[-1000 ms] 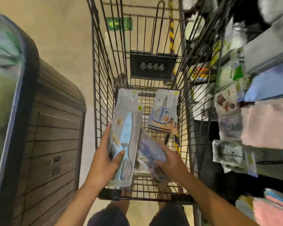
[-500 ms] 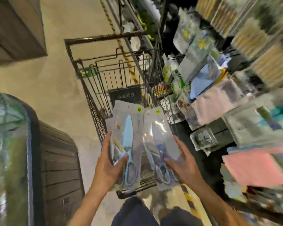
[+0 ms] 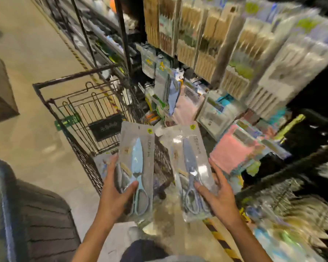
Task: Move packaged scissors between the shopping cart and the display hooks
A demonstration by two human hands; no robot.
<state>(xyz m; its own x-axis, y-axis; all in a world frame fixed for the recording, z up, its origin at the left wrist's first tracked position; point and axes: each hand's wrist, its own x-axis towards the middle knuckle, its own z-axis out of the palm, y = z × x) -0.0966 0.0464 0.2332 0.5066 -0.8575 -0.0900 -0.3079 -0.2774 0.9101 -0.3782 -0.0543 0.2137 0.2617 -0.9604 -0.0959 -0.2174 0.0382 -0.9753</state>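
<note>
Pale-blue scissors pack [image 3: 137,167] upright in left hand [image 3: 115,193], grip clamped, thumb across its front. Right hand [image 3: 219,197] grips violet scissors pack [image 3: 190,171] at lower edge, thumb on front. Both packs held above wire shopping cart [image 3: 80,110]. Beyond, blurred display shelves [image 3: 225,53] of hanging goods.

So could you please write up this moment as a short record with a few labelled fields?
left hand: grips a pack of light blue scissors, thumb across the front
right hand: holds a pack of darker blue scissors, thumb on the front
packs: side by side, apart, yellow stickers at top
shopping cart: behind the packs, more packs inside
shelving: to the right, hung with packaged goods, blurred
</note>
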